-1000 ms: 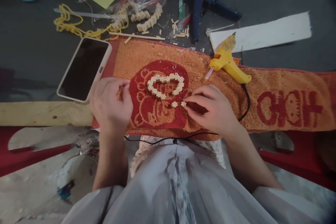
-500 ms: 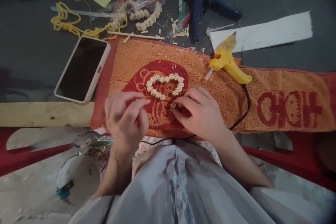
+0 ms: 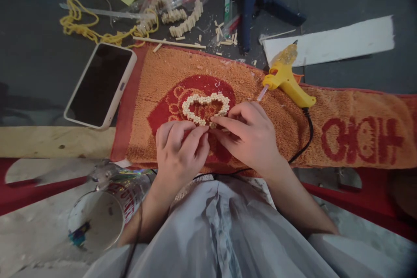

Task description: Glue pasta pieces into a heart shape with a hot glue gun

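Observation:
A heart-shaped outline (image 3: 186,107) built from small pale wooden stick pieces lies on an orange and red towel (image 3: 156,69). At its lower point, between my hands, sits a small cluster of stick pieces (image 3: 212,125). My right hand (image 3: 250,137) has thumb and forefinger closed around this cluster from the right. From the left, my left hand (image 3: 182,147) reaches the same spot, its thumb and forefinger pressed together beside the cluster. Whatever its fingertips grip is too small to make out.
A yellow glue gun (image 3: 286,76) rests on the towel at right, its black cord trailing toward me. A phone (image 3: 99,84) lies at left. Behind are blue cutters (image 3: 250,13), a white strip (image 3: 339,41), yellow yarn (image 3: 78,26), curved stick rows (image 3: 187,21) and loose sticks.
My left hand has moved right to the heart's lower point, its fingers closing together. My right hand has brought the small cluster up into the gap there.

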The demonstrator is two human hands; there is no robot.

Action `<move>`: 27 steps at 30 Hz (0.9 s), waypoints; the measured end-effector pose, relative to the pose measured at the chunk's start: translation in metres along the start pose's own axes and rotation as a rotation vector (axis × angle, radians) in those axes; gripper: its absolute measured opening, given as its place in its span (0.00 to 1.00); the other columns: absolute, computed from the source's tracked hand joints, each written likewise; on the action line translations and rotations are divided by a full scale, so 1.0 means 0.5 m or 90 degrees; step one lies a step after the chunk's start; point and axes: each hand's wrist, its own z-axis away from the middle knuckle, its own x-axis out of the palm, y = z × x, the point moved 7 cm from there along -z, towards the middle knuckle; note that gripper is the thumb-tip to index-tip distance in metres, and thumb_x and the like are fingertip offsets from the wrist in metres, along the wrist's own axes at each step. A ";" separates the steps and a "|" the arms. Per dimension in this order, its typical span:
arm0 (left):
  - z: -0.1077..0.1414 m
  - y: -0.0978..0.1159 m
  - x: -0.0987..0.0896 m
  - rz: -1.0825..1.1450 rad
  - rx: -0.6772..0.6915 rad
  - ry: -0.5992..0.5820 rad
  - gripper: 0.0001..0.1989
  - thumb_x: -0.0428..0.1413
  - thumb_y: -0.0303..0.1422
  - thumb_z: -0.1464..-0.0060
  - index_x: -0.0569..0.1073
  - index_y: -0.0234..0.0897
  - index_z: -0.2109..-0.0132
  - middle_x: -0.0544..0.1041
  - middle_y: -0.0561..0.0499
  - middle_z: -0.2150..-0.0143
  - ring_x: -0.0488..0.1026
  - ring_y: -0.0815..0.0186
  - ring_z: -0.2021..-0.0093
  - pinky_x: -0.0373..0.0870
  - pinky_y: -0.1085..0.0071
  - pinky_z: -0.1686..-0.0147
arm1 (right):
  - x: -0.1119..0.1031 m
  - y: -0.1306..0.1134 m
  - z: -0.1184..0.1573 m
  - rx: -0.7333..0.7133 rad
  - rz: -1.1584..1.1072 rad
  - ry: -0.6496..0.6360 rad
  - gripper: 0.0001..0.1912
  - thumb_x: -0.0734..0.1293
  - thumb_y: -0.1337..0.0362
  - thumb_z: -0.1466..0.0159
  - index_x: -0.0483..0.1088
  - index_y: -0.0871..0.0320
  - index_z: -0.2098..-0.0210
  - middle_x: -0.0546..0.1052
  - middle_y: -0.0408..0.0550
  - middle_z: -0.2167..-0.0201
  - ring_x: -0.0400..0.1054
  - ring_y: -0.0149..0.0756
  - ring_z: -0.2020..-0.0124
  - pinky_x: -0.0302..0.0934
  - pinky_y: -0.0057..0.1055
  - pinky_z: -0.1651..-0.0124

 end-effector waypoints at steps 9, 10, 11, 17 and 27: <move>-0.009 0.002 -0.001 -0.012 -0.022 -0.001 0.15 0.60 0.26 0.49 0.74 0.42 0.53 0.75 0.46 0.58 0.72 0.58 0.58 0.68 0.57 0.51 | 0.007 0.012 -0.028 -0.031 0.009 -0.079 0.07 0.66 0.65 0.36 0.78 0.55 0.64 0.70 0.50 0.67 0.63 0.39 0.64 0.62 0.38 0.59; -0.010 0.000 -0.001 -0.009 -0.028 0.002 0.15 0.60 0.27 0.49 0.74 0.43 0.53 0.75 0.46 0.58 0.72 0.58 0.58 0.68 0.57 0.51 | 0.008 0.013 -0.031 -0.034 0.010 -0.092 0.07 0.66 0.66 0.36 0.78 0.56 0.65 0.70 0.50 0.66 0.63 0.39 0.63 0.62 0.38 0.60; -0.011 -0.001 -0.001 -0.005 -0.032 0.005 0.15 0.60 0.27 0.49 0.74 0.43 0.53 0.75 0.46 0.58 0.72 0.57 0.57 0.68 0.56 0.51 | 0.009 0.015 -0.033 -0.036 0.008 -0.106 0.07 0.65 0.66 0.36 0.77 0.56 0.66 0.70 0.50 0.65 0.63 0.40 0.62 0.63 0.38 0.59; -0.020 -0.003 0.002 0.004 -0.027 -0.021 0.16 0.60 0.27 0.49 0.73 0.44 0.52 0.75 0.45 0.56 0.71 0.54 0.55 0.68 0.52 0.50 | 0.014 0.021 -0.047 -0.054 -0.016 -0.168 0.05 0.67 0.66 0.38 0.76 0.55 0.67 0.70 0.52 0.61 0.65 0.44 0.57 0.63 0.42 0.56; -0.038 -0.010 0.017 0.042 -0.051 -0.067 0.14 0.59 0.26 0.49 0.74 0.47 0.55 0.74 0.45 0.49 0.68 0.49 0.46 0.65 0.46 0.46 | 0.019 0.028 -0.048 -0.079 -0.022 -0.184 0.06 0.66 0.66 0.37 0.76 0.56 0.67 0.71 0.53 0.57 0.67 0.45 0.54 0.65 0.43 0.53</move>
